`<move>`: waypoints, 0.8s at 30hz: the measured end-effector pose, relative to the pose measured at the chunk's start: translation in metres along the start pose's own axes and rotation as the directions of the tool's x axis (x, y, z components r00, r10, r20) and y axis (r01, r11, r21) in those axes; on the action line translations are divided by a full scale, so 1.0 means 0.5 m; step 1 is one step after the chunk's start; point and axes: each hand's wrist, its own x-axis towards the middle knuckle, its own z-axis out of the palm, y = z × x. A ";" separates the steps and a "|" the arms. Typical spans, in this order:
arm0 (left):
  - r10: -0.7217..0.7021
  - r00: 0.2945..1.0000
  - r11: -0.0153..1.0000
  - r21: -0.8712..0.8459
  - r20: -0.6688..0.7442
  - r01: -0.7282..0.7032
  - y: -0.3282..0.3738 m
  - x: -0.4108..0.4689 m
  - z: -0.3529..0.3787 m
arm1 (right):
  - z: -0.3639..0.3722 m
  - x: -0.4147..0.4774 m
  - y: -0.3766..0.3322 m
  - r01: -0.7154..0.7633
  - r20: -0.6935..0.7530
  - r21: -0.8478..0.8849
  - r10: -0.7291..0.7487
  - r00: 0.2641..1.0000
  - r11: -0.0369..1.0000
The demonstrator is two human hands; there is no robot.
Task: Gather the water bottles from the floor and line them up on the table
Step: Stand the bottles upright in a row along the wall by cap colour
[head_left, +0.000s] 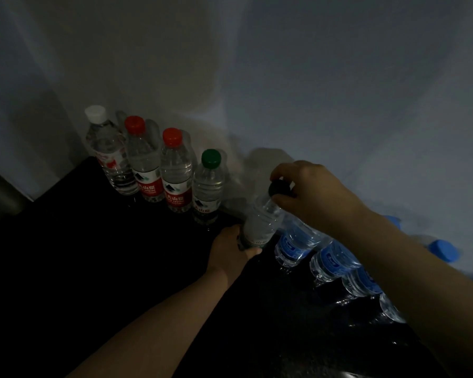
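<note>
Between the green-capped bottle (pixel 208 192) and the first blue-labelled bottle (pixel 298 241), the dark-capped bottle (pixel 261 219) leans with its top toward the right. The left hand (pixel 230 249) is wrapped around its lower body, covering part of the label. The right hand (pixel 311 192) has its fingertips closed on the dark cap (pixel 279 188). The body is clear, ribbed plastic. Whether its base touches the black table (pixel 93 268) cannot be told. Leftward, upright and close together, stand the near red-capped bottle (pixel 175 173), the far red-capped bottle (pixel 144 165) and a white-capped bottle (pixel 109 154). Rightward, more blue-labelled bottles continue the row. Behind is a plain pale wall (pixel 311 77).
</note>
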 end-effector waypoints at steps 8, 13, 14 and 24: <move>0.065 0.998 0.995 0.075 0.008 -0.065 -0.004 0.001 -0.013 | 0.004 0.008 -0.006 0.033 -0.036 0.072 -0.030 0.999 0.997; 0.044 0.998 0.996 0.084 -0.035 -0.040 -0.001 0.015 -0.038 | 0.012 0.024 -0.016 0.033 -0.064 0.090 -0.027 0.998 0.995; 0.051 0.998 0.995 0.086 -0.049 -0.046 -0.001 0.017 -0.041 | 0.013 0.028 -0.018 0.035 -0.066 0.091 -0.029 0.997 0.995; 0.074 0.993 0.987 0.147 -0.095 -0.060 -0.004 0.039 -0.063 | 0.025 0.076 -0.035 0.025 -0.063 0.104 -0.018 0.998 0.994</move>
